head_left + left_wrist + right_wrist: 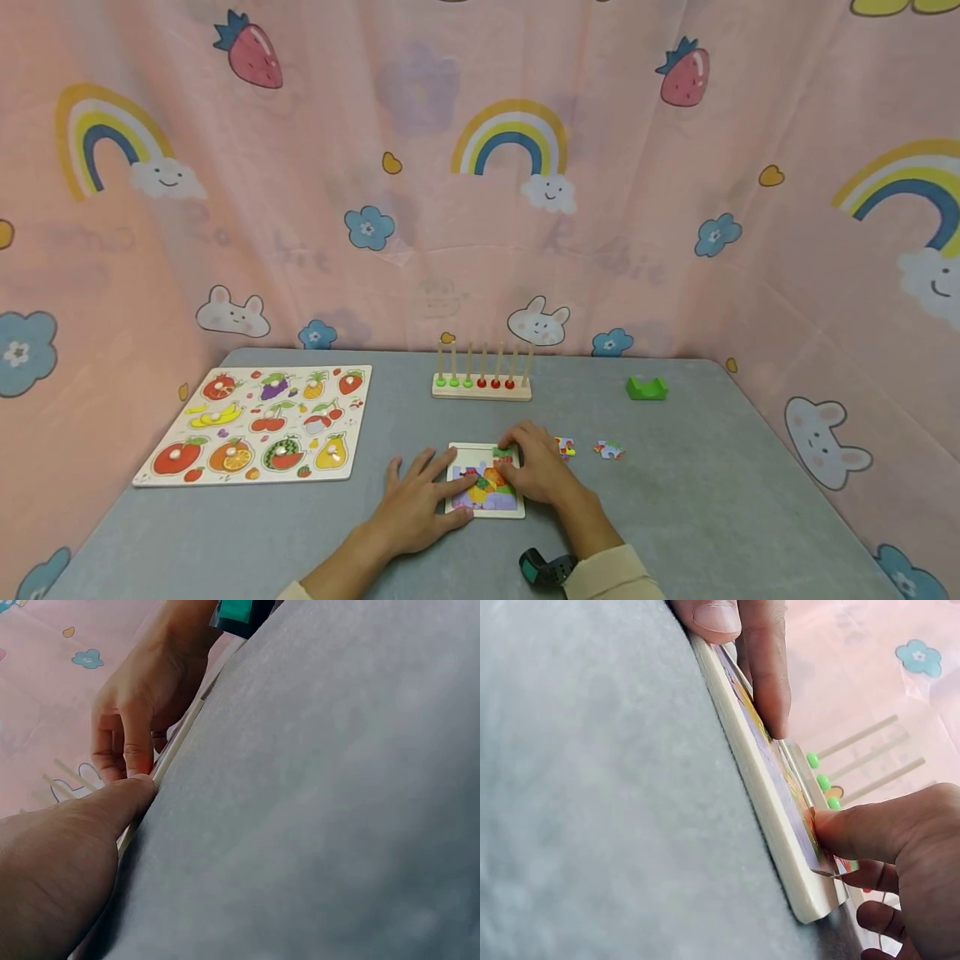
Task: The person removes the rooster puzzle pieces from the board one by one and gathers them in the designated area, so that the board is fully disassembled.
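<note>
A small jigsaw puzzle tray (487, 514) with a pale rim and a colourful fruit picture lies on the table between the hands. My left hand (414, 505) rests on it with fingers spread, index finger across the picture and thumb at the near edge. At the tray's upper right, my right hand (542, 463) pinches a puzzle piece (845, 865) between thumb and index finger, partly hidden by the fingers. In the right wrist view, the piece sits tilted at the tray's end. Two loose puzzle pieces (609, 450) lie right of the tray, one partly behind the right hand.
A fruit peg board (352, 450) lies at the left of the grey table (720, 500). A wooden bead counter (480, 395) with green and red beads stands behind the tray. At back right is a green block (647, 389). A dark wristband device (545, 570) is beside the right sleeve.
</note>
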Available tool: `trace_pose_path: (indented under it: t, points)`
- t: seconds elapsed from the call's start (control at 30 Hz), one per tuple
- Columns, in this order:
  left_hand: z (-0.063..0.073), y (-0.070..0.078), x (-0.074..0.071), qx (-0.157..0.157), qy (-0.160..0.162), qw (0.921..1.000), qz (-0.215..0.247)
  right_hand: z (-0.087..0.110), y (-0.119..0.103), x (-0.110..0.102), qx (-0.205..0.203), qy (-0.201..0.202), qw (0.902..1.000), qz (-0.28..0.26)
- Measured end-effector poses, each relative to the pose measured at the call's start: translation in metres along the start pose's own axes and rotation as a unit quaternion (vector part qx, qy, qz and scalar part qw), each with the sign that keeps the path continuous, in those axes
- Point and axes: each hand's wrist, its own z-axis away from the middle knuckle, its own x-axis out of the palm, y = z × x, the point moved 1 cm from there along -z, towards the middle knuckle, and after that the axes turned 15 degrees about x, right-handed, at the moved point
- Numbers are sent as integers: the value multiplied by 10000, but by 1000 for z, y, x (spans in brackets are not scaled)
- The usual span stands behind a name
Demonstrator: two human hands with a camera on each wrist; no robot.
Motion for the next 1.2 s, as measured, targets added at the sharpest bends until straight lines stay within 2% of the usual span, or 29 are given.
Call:
trace_pose_path:
  t: [0.27,0.4,0.67,0.9,1.2]
  points:
    - [0,0,0,-43,-49,10000,-5,1,6,-1,-612,201,9976,-268]
    - [0,0,-1,-35,-42,10000,-37,1,6,-2,-716,223,9969,-245]
    - [1,0,0,8,42,9999,-116,2,5,-8,-684,310,9971,-128]
    - [0,-1,4,45,30,10000,-36,6,4,-26,-294,374,9985,-272]
    - [1,-2,1,-29,3,10000,57,9,-3,-47,-469,336,9965,-612]
